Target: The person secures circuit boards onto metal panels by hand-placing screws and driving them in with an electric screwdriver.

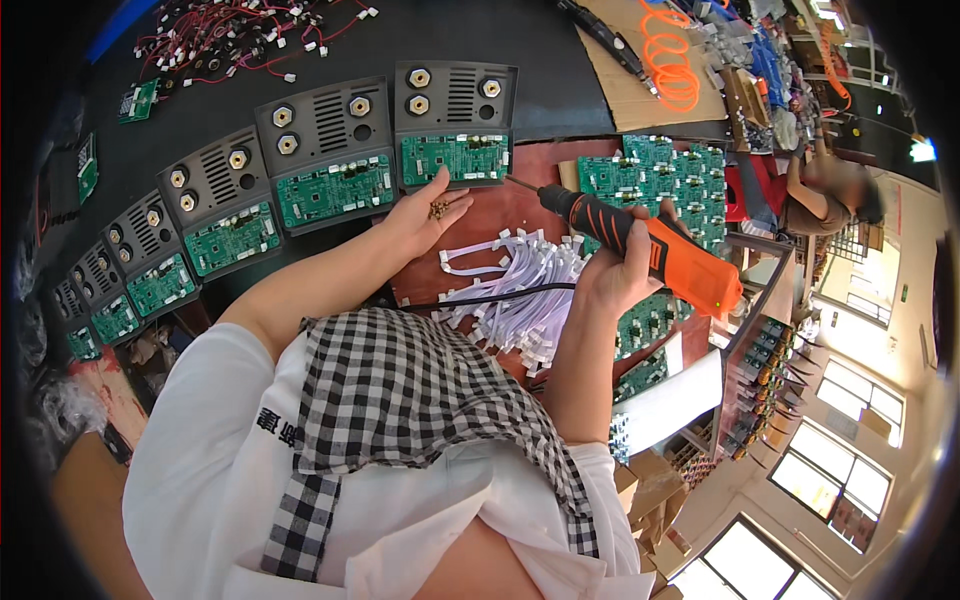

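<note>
My left hand is palm up, with a little heap of brass-coloured screws lying in it. Its thumb and fingertips reach the lower edge of a green circuit board, which sits in a dark grey slotted panel with brass fittings. My right hand grips an orange and black electric screwdriver. Its thin bit points left, with the tip beside the right end of that board. Whether the tip touches anything I cannot tell.
More grey panels with green boards curve away leftward. White ribbon cables lie in a pile between my arms. Stacked green boards are at right, below an orange coiled hose. Red wires lie at back left. Another person is at far right.
</note>
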The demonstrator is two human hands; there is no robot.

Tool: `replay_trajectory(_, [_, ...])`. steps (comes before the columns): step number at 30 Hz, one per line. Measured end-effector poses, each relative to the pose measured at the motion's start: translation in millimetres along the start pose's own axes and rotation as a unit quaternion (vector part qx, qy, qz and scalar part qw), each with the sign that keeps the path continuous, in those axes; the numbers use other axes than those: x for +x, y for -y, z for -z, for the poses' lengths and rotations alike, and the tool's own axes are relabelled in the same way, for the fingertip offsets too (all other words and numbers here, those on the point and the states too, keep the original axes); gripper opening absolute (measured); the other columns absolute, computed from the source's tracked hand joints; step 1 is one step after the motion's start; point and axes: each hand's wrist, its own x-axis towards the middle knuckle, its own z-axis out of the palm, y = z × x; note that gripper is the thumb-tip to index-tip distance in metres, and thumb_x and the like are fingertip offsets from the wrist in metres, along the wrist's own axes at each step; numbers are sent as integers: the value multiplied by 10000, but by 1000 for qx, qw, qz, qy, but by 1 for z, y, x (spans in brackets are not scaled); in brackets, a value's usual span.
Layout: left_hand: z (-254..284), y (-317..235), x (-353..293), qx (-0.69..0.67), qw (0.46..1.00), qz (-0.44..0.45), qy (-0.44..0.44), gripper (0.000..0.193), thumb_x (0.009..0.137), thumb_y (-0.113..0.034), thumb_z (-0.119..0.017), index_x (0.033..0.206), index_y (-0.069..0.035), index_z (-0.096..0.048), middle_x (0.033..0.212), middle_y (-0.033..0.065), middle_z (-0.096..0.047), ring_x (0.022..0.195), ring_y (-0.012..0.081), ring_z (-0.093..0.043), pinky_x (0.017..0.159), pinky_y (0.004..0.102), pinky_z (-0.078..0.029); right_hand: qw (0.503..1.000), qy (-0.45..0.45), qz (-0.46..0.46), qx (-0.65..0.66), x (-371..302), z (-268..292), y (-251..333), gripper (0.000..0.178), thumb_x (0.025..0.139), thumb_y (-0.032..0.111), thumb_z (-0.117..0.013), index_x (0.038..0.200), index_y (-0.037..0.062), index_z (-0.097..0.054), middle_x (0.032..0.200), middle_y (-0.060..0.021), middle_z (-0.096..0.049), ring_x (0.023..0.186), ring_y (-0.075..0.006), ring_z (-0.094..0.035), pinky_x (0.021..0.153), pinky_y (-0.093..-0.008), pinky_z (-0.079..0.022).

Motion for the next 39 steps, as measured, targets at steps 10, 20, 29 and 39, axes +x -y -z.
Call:
replay_trajectory(10, [-13, 3, -1, -27, 997, -55, -37, 282, 793, -195, -530, 987, -9, -446, 1008, 175, -461, 978, 275, -462, 889, 329, -413, 1000, 12, 10, -9, 4, -2, -9, 440, 640, -62, -573, 1025, 51, -394, 1014, -104, -458, 807, -180, -499, 786, -333, -413])
replay_trajectory(20, [-8, 1, 2, -15, 998, -60, -16, 247, 808, -193, -511, 966, -16, -445, 960, 121, -482, 930, 230, -482, 884, 313, -412, 992, 92, 32, -74, 4, -13, -23, 421, 641, -96, -517, 1013, 53, -389, 941, -108, -482, 787, -180, -487, 786, -327, -400])
replay_trajectory(29, [5, 2, 10, 22, 998, -45, -23, 294, 811, -226, -504, 997, -13, -428, 964, 143, -483, 939, 244, -485, 877, 338, -418, 997, 25, 7, -71, -2, -22, -16, 406, 598, -93, -518, 973, 1, -394, 913, -112, -478, 755, -172, -491, 746, -325, -413])
replay_trajectory(39, [32, -18, -55, 251, 956, 93, 119, 204, 846, -108, -388, 996, 15, -450, 841, 136, -544, 736, 181, -549, 642, 257, -453, 995, 95, 30, -16, -70, -37, 59, 417, 622, 45, -600, 995, 45, -412, 960, -111, -472, 785, -193, -515, 792, -402, -403])
